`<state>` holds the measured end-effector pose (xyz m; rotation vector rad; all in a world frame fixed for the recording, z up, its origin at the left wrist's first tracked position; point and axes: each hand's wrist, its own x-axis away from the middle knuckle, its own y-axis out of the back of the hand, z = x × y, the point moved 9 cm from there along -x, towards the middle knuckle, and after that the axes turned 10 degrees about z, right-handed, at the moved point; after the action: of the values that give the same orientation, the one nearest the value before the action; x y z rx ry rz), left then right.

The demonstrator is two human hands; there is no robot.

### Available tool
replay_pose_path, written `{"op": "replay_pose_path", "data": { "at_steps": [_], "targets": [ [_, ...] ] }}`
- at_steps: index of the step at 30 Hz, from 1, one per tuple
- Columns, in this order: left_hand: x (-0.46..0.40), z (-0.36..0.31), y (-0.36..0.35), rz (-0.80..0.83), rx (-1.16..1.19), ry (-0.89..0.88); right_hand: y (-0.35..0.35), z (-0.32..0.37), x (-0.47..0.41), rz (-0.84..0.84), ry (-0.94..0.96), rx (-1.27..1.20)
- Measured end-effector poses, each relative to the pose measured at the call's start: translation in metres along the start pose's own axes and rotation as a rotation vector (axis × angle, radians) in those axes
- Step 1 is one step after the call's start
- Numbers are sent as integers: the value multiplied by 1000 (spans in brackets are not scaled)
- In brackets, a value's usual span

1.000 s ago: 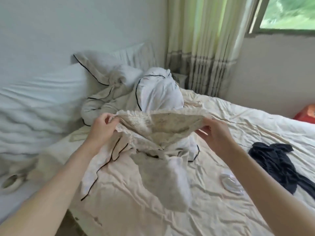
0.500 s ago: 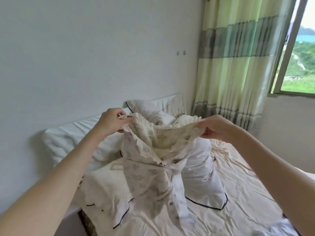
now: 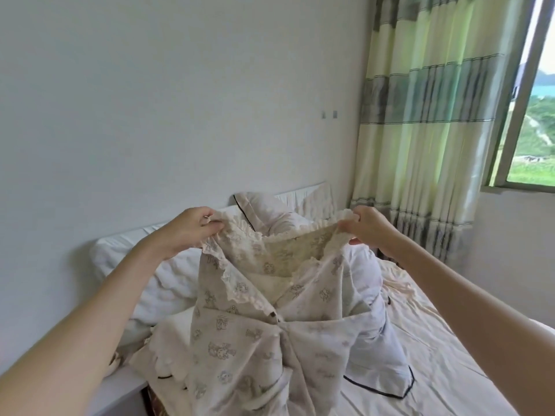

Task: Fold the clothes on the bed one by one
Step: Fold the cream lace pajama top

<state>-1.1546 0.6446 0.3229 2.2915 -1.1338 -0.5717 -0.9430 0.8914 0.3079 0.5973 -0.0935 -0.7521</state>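
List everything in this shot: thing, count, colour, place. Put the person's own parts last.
printed top: one, beige with small figures and a frilled collar, held up over the bed by its collar.
duvet: one, white with dark piping, bunched behind the top.
pillow: at least one, white, at the head of the bed against the wall.
bed sheet: one, cream, wrinkled, right of the duvet.
curtain: one, pale green and cream with grey bands, right of the wall.
window: one, open, far right, greenery outside.
wall fittings: two, small, grey, on the white wall.
left hand: one, pinches the collar's left end.
right hand: one, pinches the collar's right end.
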Motion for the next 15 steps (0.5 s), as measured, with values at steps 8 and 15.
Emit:
{"op": "replay_pose_path", "data": {
  "at_steps": [8, 15],
  "targets": [
    [15, 4, 5, -21, -220, 38, -7, -3, 2, 131, -124, -234],
    [13, -5, 18, -218, -214, 0, -8, -5, 14, 172, -110, 42]
  ]
}}
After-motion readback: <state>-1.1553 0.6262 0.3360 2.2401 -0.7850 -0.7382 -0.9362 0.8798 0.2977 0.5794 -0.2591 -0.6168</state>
